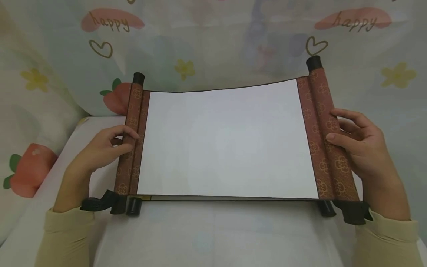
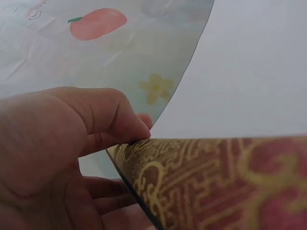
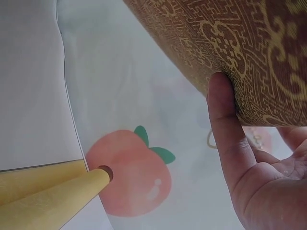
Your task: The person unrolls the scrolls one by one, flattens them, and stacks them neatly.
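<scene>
A scroll of blank white paper (image 1: 223, 144) is spread between two red-brown brocade rollers with gold flower patterns and black end caps. On the left roller (image 1: 121, 170), my left hand (image 1: 103, 148) grips with thumb in front and fingers bent over the edge. My right hand (image 1: 363, 144) holds the right roller (image 1: 343, 167), thumb on its near face and fingers behind. The left wrist view shows my left fingers (image 2: 110, 115) pinching the end of the patterned brocade (image 2: 211, 187). From the right wrist, my thumb (image 3: 223, 100) presses against the brocade (image 3: 240, 52).
Beneath the scroll is a white table (image 1: 217, 237). A yellow rolled piece (image 3: 57, 196) lies near the table edge in the right wrist view. Behind hangs a pale cloth (image 1: 217, 48) printed with flowers, fruit and "happy". Black end pieces (image 1: 134, 206) show below the scroll's lower edge.
</scene>
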`<state>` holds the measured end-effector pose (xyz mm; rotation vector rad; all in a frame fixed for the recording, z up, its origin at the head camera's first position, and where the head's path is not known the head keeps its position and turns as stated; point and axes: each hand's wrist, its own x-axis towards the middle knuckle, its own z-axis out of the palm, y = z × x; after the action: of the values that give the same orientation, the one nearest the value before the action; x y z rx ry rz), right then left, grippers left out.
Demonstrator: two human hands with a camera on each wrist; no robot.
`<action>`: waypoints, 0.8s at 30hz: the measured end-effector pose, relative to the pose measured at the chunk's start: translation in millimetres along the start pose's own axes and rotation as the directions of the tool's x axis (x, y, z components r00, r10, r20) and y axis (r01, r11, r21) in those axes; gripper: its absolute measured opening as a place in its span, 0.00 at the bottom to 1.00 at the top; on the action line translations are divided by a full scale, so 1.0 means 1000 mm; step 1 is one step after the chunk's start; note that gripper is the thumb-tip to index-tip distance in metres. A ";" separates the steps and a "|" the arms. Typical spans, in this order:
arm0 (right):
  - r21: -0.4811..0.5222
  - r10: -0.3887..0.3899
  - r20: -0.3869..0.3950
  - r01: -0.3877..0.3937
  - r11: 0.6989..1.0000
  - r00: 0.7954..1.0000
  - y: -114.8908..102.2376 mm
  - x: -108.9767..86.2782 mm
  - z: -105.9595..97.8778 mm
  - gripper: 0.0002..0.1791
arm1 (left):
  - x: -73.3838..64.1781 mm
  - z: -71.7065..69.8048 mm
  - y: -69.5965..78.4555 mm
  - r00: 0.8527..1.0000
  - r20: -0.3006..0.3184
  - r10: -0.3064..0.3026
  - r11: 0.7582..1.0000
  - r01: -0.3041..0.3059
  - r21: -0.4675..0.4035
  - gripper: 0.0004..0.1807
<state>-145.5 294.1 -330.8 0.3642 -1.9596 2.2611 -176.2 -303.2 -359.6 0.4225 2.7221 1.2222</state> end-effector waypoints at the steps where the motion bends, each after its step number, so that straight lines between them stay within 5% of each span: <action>1: -0.003 -0.001 -0.002 0.001 1.000 1.000 0.000 0.000 0.000 0.33 | 0.000 0.000 0.001 1.000 -0.004 -0.013 1.000 0.013 0.004 0.11; 7: 0.026 -0.008 -0.010 0.008 1.000 1.000 -0.002 -0.001 0.000 0.33 | 0.002 0.001 0.001 0.998 0.000 -0.069 0.997 0.069 -0.032 0.17; 15: 0.021 -0.006 -0.002 0.006 1.000 1.000 -0.001 -0.001 0.002 0.33 | -0.001 -0.004 -0.004 1.000 -0.017 -0.001 1.000 0.001 0.003 0.16; 24: 0.021 0.016 0.005 -0.016 1.000 1.000 0.004 -0.001 0.001 0.33 | -0.007 -0.010 -0.011 1.000 -0.007 -0.001 1.000 0.001 0.026 0.12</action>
<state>-145.1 292.6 -334.8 0.3587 -1.9494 2.2942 -174.0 -319.7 -361.6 0.4201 2.7461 1.1919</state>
